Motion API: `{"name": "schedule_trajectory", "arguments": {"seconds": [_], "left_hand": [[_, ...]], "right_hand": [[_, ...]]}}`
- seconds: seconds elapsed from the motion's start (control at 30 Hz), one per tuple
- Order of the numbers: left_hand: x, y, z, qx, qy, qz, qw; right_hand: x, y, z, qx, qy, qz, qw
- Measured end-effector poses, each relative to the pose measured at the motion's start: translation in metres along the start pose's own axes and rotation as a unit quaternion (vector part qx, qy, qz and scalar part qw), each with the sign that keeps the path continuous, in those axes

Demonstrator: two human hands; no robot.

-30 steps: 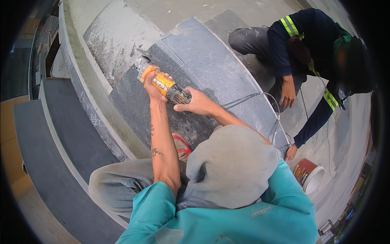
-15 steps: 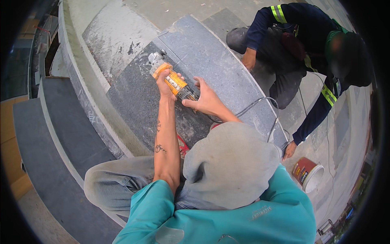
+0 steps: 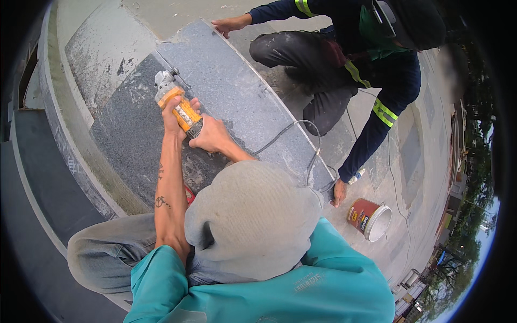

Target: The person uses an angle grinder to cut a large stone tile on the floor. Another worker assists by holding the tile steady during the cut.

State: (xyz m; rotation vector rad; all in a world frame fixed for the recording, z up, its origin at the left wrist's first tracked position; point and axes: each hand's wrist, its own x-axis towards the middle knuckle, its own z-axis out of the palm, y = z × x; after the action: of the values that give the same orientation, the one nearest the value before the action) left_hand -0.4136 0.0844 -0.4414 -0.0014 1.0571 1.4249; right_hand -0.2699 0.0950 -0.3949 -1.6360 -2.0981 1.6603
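My left hand grips a yellow angle grinder around its front body, fingers closed. Its grey head and partly visible cutting disc are over a straight line in a speckled grey stone slab; contact with the stone cannot be told. My right hand is wrapped round the grinder's dark rear end, from which a grey cord trails across the slab and loops over its right edge. My knees are bent beside the slab.
A kneeling co-worker reaches to the slab's far and near right ends with both hands. A red-labelled bucket stands at right on the pavement, beside a thin cable. A concrete curb curves along the left, with dark slabs beyond it.
The view has shifted. My right fingers, spread half a second ago, now wrap the grinder, whose head sits nearer the line. The co-worker's upper hand has moved to the slab's far end.
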Motion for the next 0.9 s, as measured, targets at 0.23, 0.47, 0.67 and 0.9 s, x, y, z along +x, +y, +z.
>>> {"name": "schedule_trajectory", "arguments": {"seconds": [0.23,0.47,0.67,0.9], "left_hand": [[0.003,-0.004,-0.009,-0.058,-0.041,-0.018,0.997],[0.008,-0.015,0.003,-0.086,-0.043,-0.057,0.994],[0.006,-0.019,-0.007,-0.113,-0.028,-0.065,0.991],[0.010,-0.022,0.005,-0.132,-0.058,-0.070,0.987]], "right_hand": [[-0.001,-0.004,-0.006,0.034,-0.030,0.010,0.999],[-0.004,0.000,-0.011,0.016,-0.013,0.052,0.998],[-0.001,-0.004,-0.005,-0.011,-0.024,0.053,0.998],[-0.003,-0.003,-0.013,-0.002,-0.019,0.042,0.999]]}}
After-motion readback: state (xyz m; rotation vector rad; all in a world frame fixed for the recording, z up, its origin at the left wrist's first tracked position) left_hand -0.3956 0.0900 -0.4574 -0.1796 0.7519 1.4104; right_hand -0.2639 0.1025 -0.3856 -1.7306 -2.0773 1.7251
